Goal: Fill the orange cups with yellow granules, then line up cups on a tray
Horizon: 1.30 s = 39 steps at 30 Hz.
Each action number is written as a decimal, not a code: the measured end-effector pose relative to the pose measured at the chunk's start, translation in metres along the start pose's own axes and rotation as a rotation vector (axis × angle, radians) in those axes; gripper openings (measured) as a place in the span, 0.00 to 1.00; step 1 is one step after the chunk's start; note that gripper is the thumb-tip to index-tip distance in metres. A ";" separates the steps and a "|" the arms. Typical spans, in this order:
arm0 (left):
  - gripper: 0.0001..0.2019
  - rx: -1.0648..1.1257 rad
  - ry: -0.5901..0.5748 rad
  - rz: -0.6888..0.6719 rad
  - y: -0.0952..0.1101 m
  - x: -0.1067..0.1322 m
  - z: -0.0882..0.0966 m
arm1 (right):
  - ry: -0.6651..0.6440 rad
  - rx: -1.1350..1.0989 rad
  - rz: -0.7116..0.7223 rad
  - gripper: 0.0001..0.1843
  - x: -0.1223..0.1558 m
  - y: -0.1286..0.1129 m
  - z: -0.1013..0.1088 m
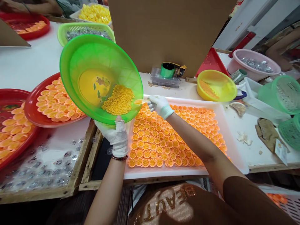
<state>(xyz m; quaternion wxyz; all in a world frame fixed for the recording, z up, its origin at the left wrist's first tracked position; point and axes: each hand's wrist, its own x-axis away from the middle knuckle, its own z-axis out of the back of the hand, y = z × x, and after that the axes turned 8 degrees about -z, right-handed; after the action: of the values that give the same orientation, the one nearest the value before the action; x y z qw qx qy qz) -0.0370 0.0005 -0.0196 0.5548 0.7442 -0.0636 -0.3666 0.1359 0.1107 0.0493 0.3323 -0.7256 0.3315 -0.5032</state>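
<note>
My left grip point(114, 136) clasps a round green plastic bowl point(96, 53). At its right, my right grip point(160, 106) pinches a small yellowish spoon point(138, 102).

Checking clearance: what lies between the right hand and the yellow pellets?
In head view, a small spoon held by the right hand, and the green basin's rim.

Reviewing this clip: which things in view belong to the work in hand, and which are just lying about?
In the work:
- green bowl, in the left hand
- yellow beads
- small scoop, in the right hand
- orange cups
- white tray

Apparently lying about:
- tape roll
- brown cloth
</note>
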 end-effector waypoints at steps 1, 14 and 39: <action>0.45 0.013 0.002 0.000 0.000 0.000 0.000 | 0.041 0.026 0.023 0.10 0.004 0.001 0.010; 0.44 0.019 -0.016 -0.015 0.002 0.000 0.001 | 0.260 0.777 0.634 0.10 0.017 0.043 0.054; 0.37 -0.033 0.004 0.019 0.007 -0.001 0.003 | -0.020 0.039 -0.002 0.11 0.005 -0.013 -0.009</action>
<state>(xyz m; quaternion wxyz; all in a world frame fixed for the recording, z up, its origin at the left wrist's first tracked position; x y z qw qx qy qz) -0.0377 -0.0042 -0.0132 0.5708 0.7348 -0.0637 -0.3608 0.1303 0.1127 0.0654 0.3491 -0.7242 0.3174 -0.5029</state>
